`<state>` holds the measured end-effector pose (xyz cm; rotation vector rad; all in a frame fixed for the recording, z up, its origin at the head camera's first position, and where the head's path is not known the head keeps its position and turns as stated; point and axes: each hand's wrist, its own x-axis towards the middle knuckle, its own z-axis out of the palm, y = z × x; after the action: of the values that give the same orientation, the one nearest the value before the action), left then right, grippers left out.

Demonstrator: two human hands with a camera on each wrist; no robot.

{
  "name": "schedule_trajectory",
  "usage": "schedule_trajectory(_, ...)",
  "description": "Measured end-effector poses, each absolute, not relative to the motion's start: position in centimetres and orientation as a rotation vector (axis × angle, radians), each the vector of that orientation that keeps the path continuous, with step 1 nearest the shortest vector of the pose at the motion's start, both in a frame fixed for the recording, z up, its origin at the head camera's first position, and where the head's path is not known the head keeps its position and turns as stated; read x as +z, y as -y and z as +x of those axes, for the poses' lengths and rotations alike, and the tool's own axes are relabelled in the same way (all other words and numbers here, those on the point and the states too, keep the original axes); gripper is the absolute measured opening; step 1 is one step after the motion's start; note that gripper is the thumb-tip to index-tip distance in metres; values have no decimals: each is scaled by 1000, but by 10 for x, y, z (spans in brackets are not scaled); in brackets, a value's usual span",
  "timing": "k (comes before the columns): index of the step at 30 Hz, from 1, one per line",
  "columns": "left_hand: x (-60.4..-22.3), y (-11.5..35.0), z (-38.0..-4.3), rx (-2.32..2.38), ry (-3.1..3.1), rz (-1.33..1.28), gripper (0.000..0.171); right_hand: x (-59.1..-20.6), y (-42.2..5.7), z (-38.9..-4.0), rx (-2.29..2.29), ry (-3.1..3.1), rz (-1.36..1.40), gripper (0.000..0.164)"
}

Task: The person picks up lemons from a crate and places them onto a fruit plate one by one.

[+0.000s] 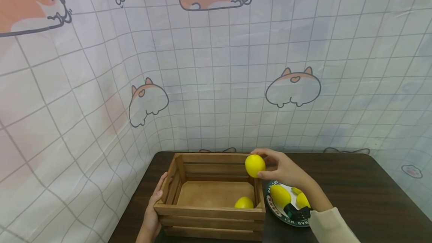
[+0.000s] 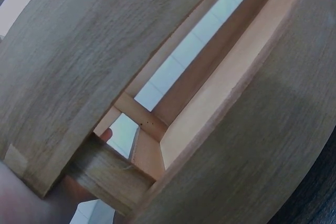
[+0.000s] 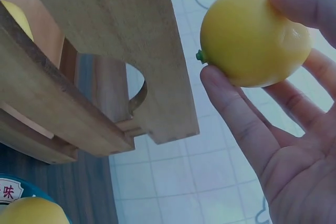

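Note:
My right hand (image 1: 282, 167) pinches a yellow lemon (image 1: 255, 165) between thumb and fingers, above the right wall of a slatted wooden crate (image 1: 209, 213). Seen from the right wrist, the held lemon (image 3: 252, 35) shows a small green stem tip, and the thumb presses its upper side. Another lemon (image 1: 244, 202) lies inside the crate, in its near right corner. My left hand (image 1: 153, 207) grips the crate's left side, its fingers along the outer wall. Close up, the left wrist view shows the crate's slats (image 2: 231, 129) and part of that hand.
Right of the crate stands a round plate (image 1: 275, 211) with several lemons (image 1: 280, 195), partly hidden by my right forearm and the dark wrist camera (image 1: 297, 212). Both crate and plate rest on a dark wooden table (image 1: 364, 190). A patterned curtain (image 1: 216, 85) hangs behind.

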<state>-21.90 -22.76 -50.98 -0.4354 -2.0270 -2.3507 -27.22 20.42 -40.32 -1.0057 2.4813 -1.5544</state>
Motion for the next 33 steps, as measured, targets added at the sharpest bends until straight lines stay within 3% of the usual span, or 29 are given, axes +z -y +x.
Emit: schedule_trajectory(33,-512,228,-221,-2311,2034,-409,57,-416,-244,-266,-1644,-2609,-884,57)
